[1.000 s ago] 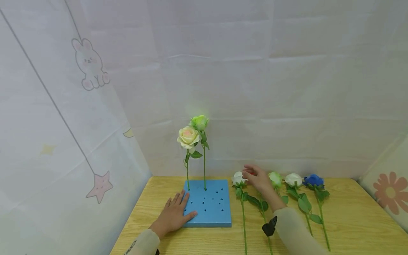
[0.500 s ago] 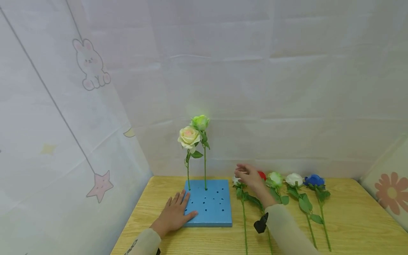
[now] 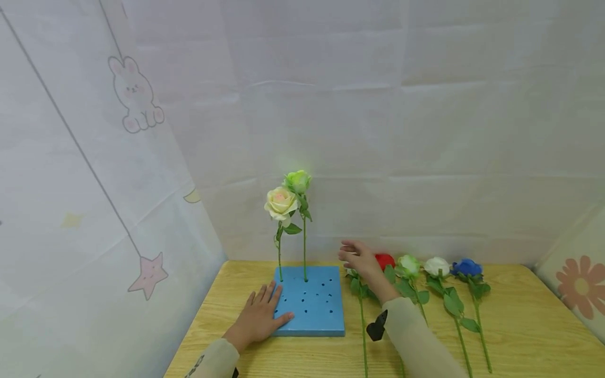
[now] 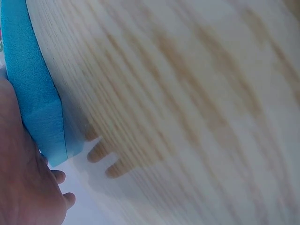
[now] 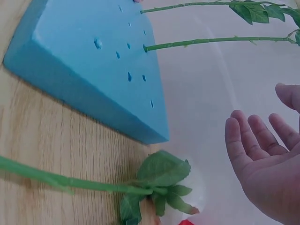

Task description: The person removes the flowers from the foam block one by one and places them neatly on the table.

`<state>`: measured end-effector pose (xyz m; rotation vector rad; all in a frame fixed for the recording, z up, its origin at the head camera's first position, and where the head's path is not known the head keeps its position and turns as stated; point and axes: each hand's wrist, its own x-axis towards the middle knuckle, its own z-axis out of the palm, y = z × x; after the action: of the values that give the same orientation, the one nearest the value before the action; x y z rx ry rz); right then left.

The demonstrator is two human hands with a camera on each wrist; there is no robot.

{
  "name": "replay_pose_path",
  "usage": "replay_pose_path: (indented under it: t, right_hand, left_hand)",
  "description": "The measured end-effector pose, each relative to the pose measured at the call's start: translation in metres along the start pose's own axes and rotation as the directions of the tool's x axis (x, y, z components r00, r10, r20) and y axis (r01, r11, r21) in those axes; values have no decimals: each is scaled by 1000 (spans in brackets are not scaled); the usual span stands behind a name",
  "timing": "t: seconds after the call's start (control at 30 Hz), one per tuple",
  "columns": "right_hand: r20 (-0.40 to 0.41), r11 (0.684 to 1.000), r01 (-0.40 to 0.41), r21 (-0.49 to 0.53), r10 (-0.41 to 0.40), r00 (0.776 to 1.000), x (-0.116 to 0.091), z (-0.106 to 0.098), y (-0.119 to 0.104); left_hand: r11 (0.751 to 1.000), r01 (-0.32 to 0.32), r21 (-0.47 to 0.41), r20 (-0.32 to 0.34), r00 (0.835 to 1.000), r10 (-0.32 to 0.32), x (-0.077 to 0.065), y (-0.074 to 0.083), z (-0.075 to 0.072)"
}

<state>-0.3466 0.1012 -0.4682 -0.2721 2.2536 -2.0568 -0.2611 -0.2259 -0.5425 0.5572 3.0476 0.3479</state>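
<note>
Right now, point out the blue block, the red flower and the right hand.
Blue block [image 3: 316,305]: head view, bare top surface.
Red flower [image 3: 385,261]: head view, red petals.
Right hand [image 3: 363,261]: head view, middle of the hand.

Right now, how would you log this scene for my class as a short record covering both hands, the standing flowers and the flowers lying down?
Left hand: rests on the left edge of the blue block
Right hand: holds nothing; in the head view, hides most of the bloom of the leftmost flower
Standing in block: cream rose, green rose
Lying on wooden table: leftmost flower, then red flower, pale green flower, white flower, blue flower
</note>
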Motion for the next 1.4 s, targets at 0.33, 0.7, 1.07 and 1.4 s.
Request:
replay_pose_path:
  t: [0.33, 0.7, 1.07, 1.4]
  right_hand:
    - [28, 1000, 18, -1, -18, 999, 8, 15, -3]
    - [47, 999, 29, -42, -27, 999, 17, 27, -1]
    - [53, 999, 29, -29, -28, 998, 22, 41, 1]
    - [80, 999, 44, -29, -42, 996, 26, 53, -1]
  left_hand:
    - [1000, 8, 6, 19, 1000, -8, 1, 1, -2]
    - [1000, 10, 14, 16, 1000, -10, 2, 2, -4]
    - [999, 27, 27, 23, 999, -28, 2, 0, -1]
    - [999, 34, 28, 28, 999, -34, 0, 2, -3]
